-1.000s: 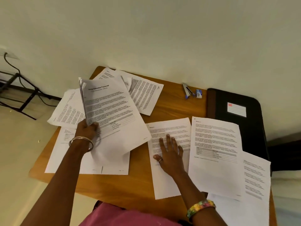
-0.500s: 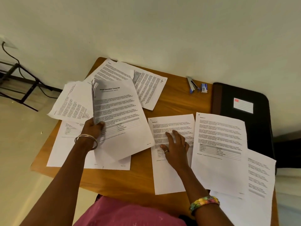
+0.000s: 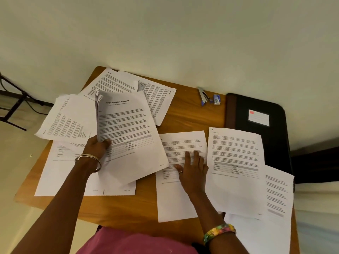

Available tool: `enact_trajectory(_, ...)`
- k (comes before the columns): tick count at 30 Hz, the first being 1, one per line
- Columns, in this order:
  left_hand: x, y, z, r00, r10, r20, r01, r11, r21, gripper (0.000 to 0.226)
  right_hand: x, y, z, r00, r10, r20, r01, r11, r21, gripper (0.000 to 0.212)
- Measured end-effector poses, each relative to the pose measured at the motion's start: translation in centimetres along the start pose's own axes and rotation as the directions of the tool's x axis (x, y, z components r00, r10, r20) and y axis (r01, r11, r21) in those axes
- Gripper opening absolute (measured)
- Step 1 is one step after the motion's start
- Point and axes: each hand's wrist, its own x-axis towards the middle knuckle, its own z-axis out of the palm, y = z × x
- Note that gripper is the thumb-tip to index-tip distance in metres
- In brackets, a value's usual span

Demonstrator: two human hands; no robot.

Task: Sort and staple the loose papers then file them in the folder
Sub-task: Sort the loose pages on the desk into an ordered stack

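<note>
head view: a sheaf of papers (image 3: 126, 132), topped by a page headed as an education transcript, is held tilted above the left side of the wooden surface (image 3: 185, 121). it is gripped at its lower left edge by the left hand (image 3: 96, 147), whose fingers (image 3: 107, 142) are curled round the sheets. the right hand (image 3: 192, 169) is laid flat on a single sheet (image 3: 181, 143) in the middle of the surface, with its fingers straight and spread, nothing being clasped. more loose sheets are spread under and behind the held sheaf, and two printed pages (image 3: 236, 162) are overlapped at the right. a stapler (image 3: 203, 97) and a small staple box (image 3: 216, 99) are seen near the wall, well apart from both hands. the black folder (image 3: 256, 114) is lying closed at the far right, partly covered by a page.

the papers are judged light, thin and limp, likely to slide on one another and to bend or crease if pinched hard. a flat sheet would best be slid to the surface's edge or lifted by a corner; a sheaf would best be held along one edge, squared, then stapled at a top corner.
</note>
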Motion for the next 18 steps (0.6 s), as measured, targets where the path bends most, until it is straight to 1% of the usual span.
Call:
enact_trajectory(6, -0.5, -0.1, 0.4, 1.0, -0.004, -0.015, 0.005, 1.0, 0.021, 0.026, 0.3, 0.5, 0.0, 0.999, 0.022, -0.027, -0.021, 0.999, 0.034, 0.055)
enact_trajectory(9, -0.5, 0.0, 0.6, 1.0, 0.005, -0.028, -0.004, 1.0, 0.021, 0.027, 1.0, 0.1, -0.6, 0.997, 0.066, -0.041, -0.062, 0.993, 0.104, 0.052)
enact_trajectory(11, -0.5, 0.0, 0.5, 0.999, 0.005, -0.041, -0.004, 1.0, 0.018, 0.027, 1.7, -0.2, -0.8, 0.995, 0.094, -0.044, -0.088, 0.989, 0.122, 0.054)
enact_trajectory(13, -0.5, 0.1, 0.1, 0.999, 0.002, -0.047, -0.001, 1.0, 0.024, 0.026, 2.3, -0.6, -0.7, 0.993, 0.115, -0.025, -0.111, 0.988, 0.108, 0.057)
enact_trajectory(17, -0.7, 0.0, -1.2, 0.997, -0.005, -0.083, 0.007, 1.0, 0.021, 0.027, 2.5, -1.2, 0.0, 0.977, 0.162, 0.138, -0.183, 0.971, 0.155, 0.064)
enact_trajectory(18, -0.7, 0.0, -1.3, 0.996, -0.004, -0.094, 0.006, 1.0, 0.023, 0.027, 2.4, -1.2, 0.1, 0.975, 0.168, 0.147, -0.19, 0.97, 0.151, 0.064)
